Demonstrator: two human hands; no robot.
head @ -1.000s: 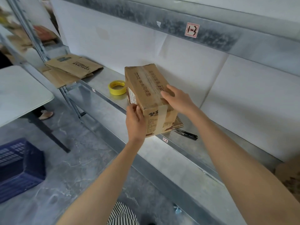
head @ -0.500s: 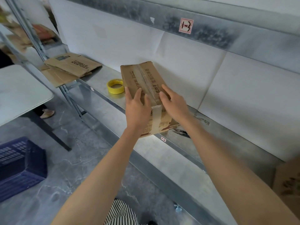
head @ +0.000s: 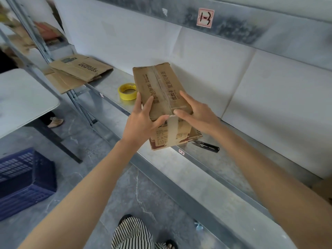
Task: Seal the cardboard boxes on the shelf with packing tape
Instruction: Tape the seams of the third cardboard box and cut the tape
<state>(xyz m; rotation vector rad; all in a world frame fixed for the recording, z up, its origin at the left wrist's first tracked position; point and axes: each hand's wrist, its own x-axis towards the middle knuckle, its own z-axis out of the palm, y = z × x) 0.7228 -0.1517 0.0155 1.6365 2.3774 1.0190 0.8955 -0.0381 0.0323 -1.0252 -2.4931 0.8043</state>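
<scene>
A worn brown cardboard box (head: 161,81) stands on the metal shelf (head: 206,177), its near end jutting past the front lip. A strip of clear packing tape (head: 172,130) runs along the top seam and down the near face. My left hand (head: 142,123) lies on the box's left top edge with straight fingers, its thumb pressing by the tape at the top front edge. My right hand (head: 199,114) rests on the right top side, index finger stretched out, its thumb pressing the tape from the other side. A yellow tape roll (head: 127,91) lies on the shelf just left of the box.
Black snips (head: 206,146) lie on the shelf to the right, below the box. Flattened cartons (head: 79,71) sit at the shelf's left end. Another box corner (head: 323,189) shows at the far right. A white table (head: 21,97) and a blue crate (head: 23,180) stand left.
My left hand climbed from the box's front left corner onto its top. Both thumbs have come together at the tape on the top front edge.
</scene>
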